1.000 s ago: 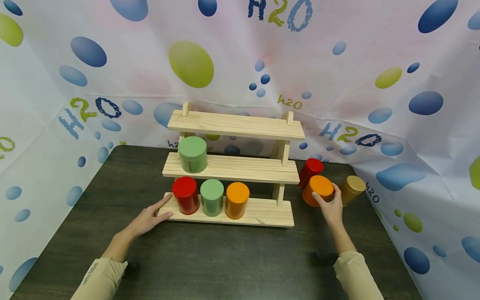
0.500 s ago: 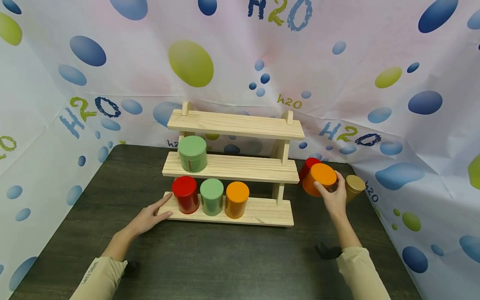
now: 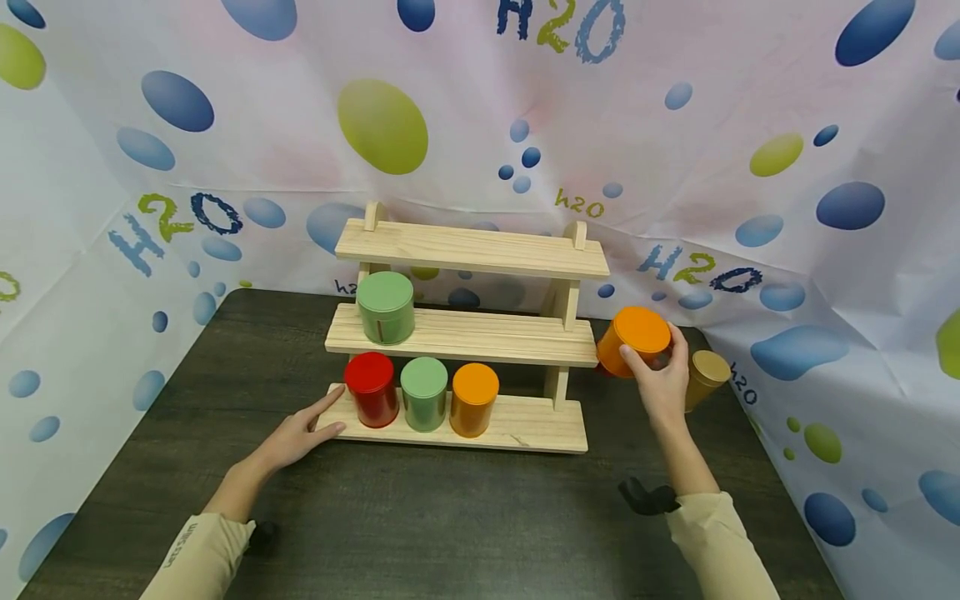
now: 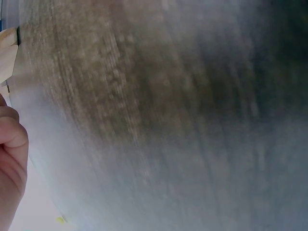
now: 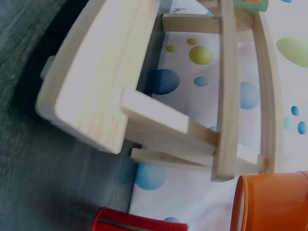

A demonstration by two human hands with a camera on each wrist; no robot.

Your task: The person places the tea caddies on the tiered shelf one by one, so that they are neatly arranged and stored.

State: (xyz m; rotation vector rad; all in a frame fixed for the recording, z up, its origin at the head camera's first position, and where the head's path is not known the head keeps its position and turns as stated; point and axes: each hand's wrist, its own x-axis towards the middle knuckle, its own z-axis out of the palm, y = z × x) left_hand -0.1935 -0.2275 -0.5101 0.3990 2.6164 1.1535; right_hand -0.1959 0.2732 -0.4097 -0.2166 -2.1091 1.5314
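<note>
My right hand [image 3: 662, 382] grips a large orange canister [image 3: 637, 329], lifted above the table at the right end of the wooden shelf [image 3: 465, 337]. The same orange canister [image 5: 275, 202] fills the lower right corner of the right wrist view. A red canister [image 5: 139, 222] stands below it, almost wholly hidden behind it in the head view. On the left, my left hand [image 3: 296, 433] touches the end of the shelf's bottom tier, fingers extended and thumb at the front edge. Only part of that left hand [image 4: 10, 163] shows in the left wrist view.
The bottom tier bears a red canister [image 3: 371, 390], a small green one [image 3: 424, 395] and a smaller orange one [image 3: 475, 400]. A wide green canister [image 3: 386, 308] stands on the middle tier. A gold canister [image 3: 707, 379] stands right of my right hand.
My right hand has raised the large orange canister and carried it away from me, toward the shelf's right end. It now covers most of the red canister. My left hand has stayed put.
</note>
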